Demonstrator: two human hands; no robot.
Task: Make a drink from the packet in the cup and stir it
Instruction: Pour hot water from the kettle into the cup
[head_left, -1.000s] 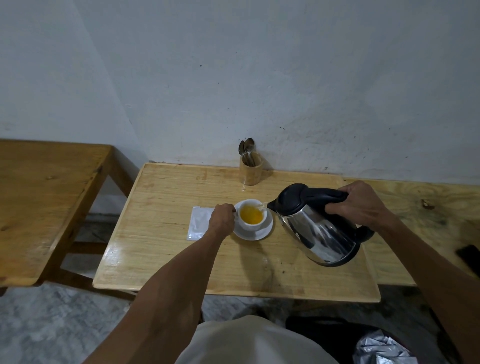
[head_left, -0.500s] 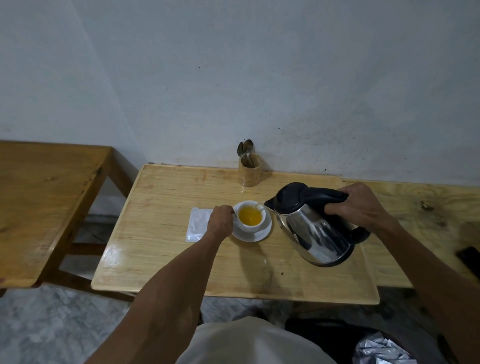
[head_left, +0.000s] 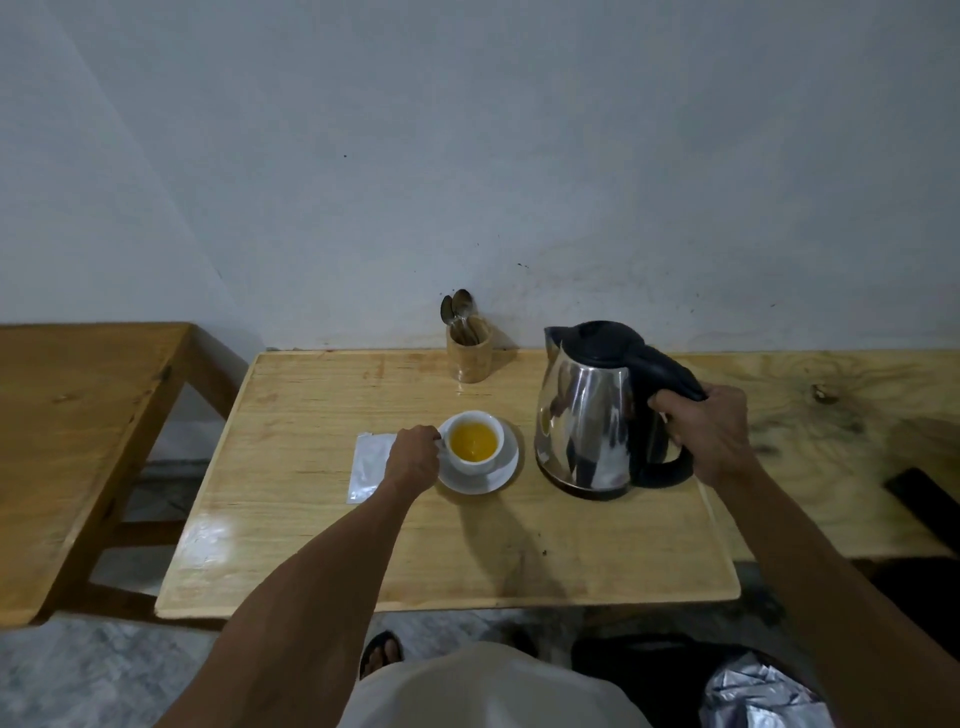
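Observation:
A white cup (head_left: 475, 420) holding yellow-orange liquid stands on a white saucer (head_left: 480, 480) near the middle of the light wooden table (head_left: 311, 545). My left hand (head_left: 413, 462) grips the cup's handle on its left side. A flat white packet (head_left: 370, 465) lies on the table just left of that hand. The steel kettle (head_left: 592, 421) with a black lid stands upright on the table right of the cup, and my right hand (head_left: 709, 436) is closed around its black handle.
A wooden holder (head_left: 469, 356) with spoons (head_left: 457, 309) stands at the back edge against the wall. A darker wooden table (head_left: 67, 441) is on the left, another wooden surface (head_left: 831, 415) on the right. A dark object (head_left: 930, 499) lies at far right.
The kettle was tilted with its spout at the cup; it has swung back upright and now rests on the table to the right. My left hand stays on the cup handle.

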